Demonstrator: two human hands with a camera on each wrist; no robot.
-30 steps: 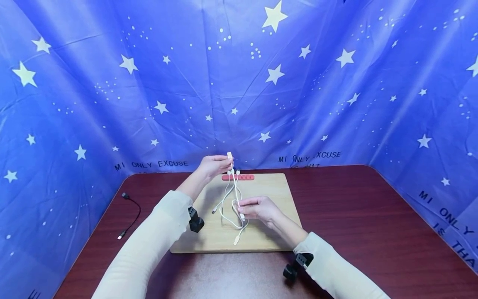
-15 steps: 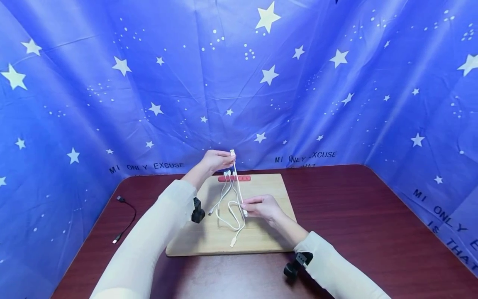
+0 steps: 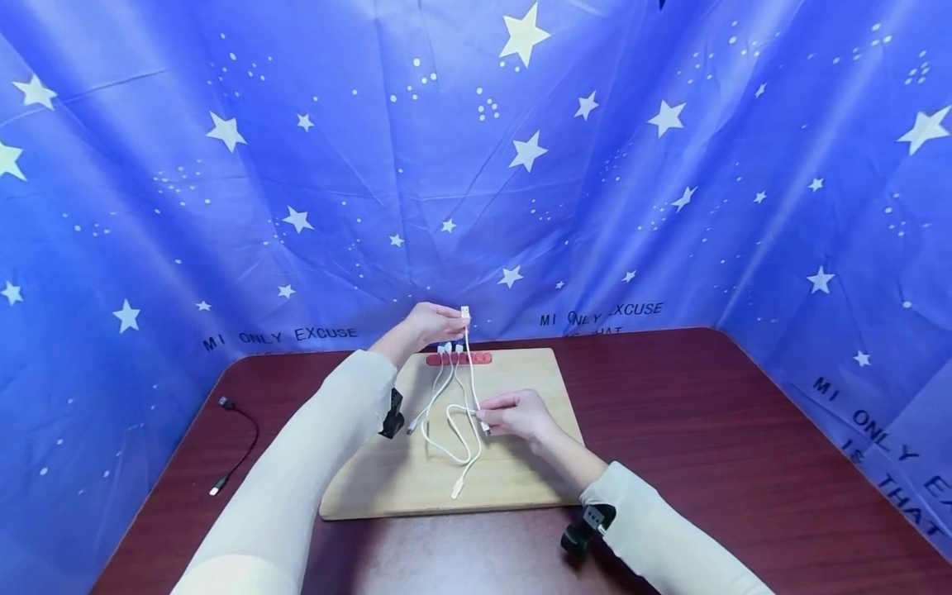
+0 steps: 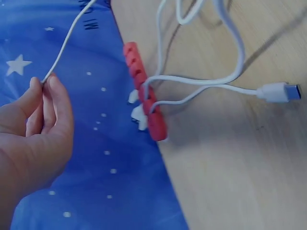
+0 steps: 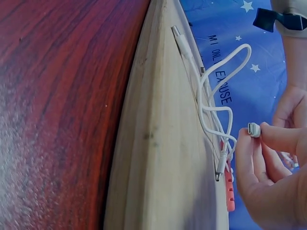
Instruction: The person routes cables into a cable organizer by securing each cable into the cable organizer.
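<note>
A white USB cable (image 3: 474,376) is stretched between the two hands above a wooden board. My left hand (image 3: 431,324) pinches it just below its USB-A plug (image 3: 465,312), behind the red cable clip (image 3: 483,358). My right hand (image 3: 524,415) pinches the other end between thumb and fingers, and its small connector (image 5: 253,129) sticks out in the right wrist view. Several other white cables sit in slots of the clip, their plugs (image 4: 139,115) behind it. Their free ends lie on the board, one with a USB-C connector (image 4: 278,92).
The wooden board (image 3: 372,487) lies on a dark red table (image 3: 669,430). A short black cable (image 3: 255,438) rests on the table to the left. Behind hangs a blue curtain (image 3: 335,165) with stars.
The head view has shifted, so the board appears further left. Both hands, still holding the white cable, have moved slightly right relative to the clip.
</note>
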